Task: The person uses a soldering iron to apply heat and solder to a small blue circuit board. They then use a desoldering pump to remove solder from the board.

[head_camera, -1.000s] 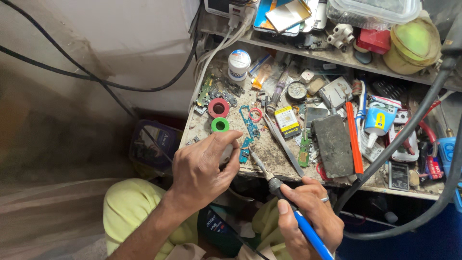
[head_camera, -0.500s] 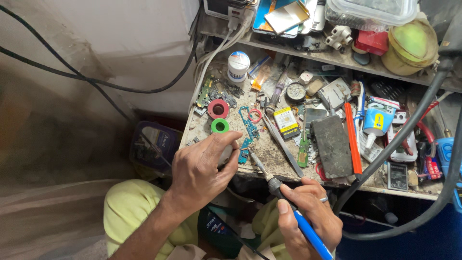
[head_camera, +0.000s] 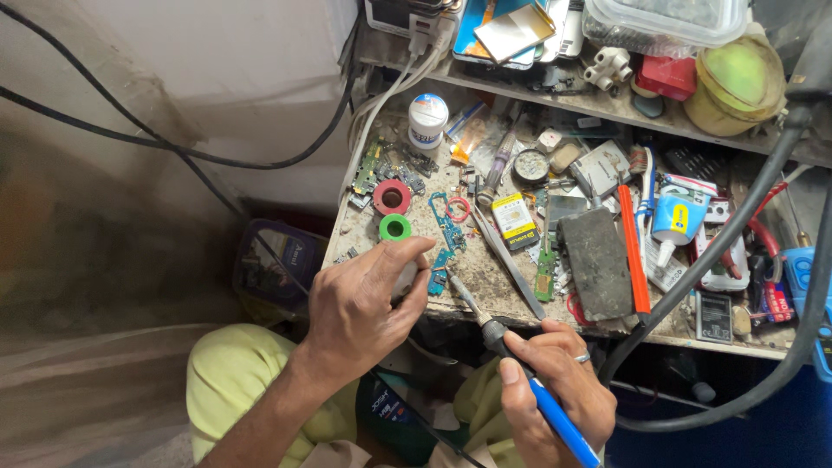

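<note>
Clearly, the right hand (head_camera: 555, 386) grips a soldering iron (head_camera: 511, 360) whose tip, at eleven o'clock, could burn the left hand (head_camera: 364, 308) clenched around a small part.

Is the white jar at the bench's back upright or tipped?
Upright. The white jar stands on its base near the rear of the workbench, its round lid facing up.

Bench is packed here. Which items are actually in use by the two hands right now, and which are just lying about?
In use:
left hand closed on a small pale part, barely visible
right hand gripping the blue-handled soldering iron

Lying about:
red tape roll
green tape roll
tweezers
white jar
glue tube
</note>
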